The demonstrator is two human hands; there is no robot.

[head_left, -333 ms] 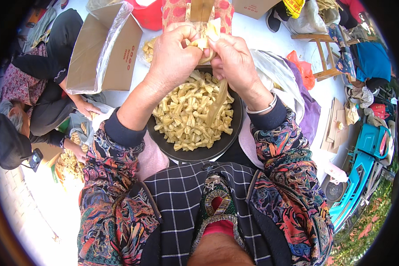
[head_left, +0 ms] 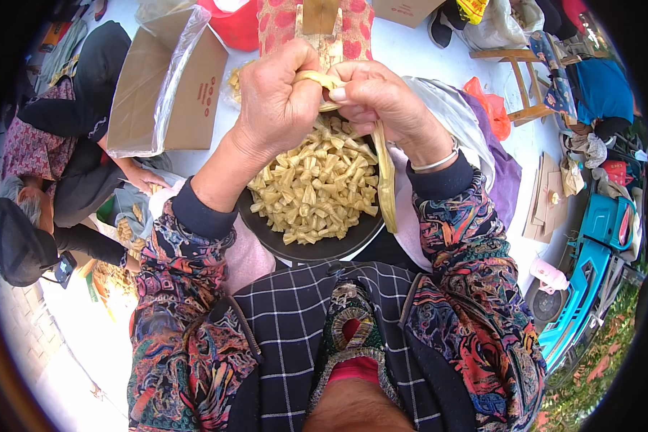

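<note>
Between my two hands, above a wide black pan (head_left: 306,252), a soft pale-yellow strip (head_left: 385,183) is bent into a loop or knot. My left hand (head_left: 273,104) is closed in a fist around one end of it. My right hand (head_left: 385,97) pinches the strip between thumb and forefinger, its other fingers curled. From under the right hand a long flat tail hangs over the pan's right rim. A heap of short knotted yellow pieces (head_left: 313,187) fills the pan. What lies inside the left fist is hidden.
Just beyond my hands a wooden block (head_left: 320,18) stands on a red-patterned cloth (head_left: 277,21). An open cardboard box (head_left: 183,108) with a plastic liner is at left, near a seated person (head_left: 43,151). A purple cloth (head_left: 507,165) and wooden stool (head_left: 522,86) are at right.
Both hands have drawn the strip tighter; the upright end above the fingers no longer shows. The hanging tail has swung right, from over the heap to the pan's right rim.
</note>
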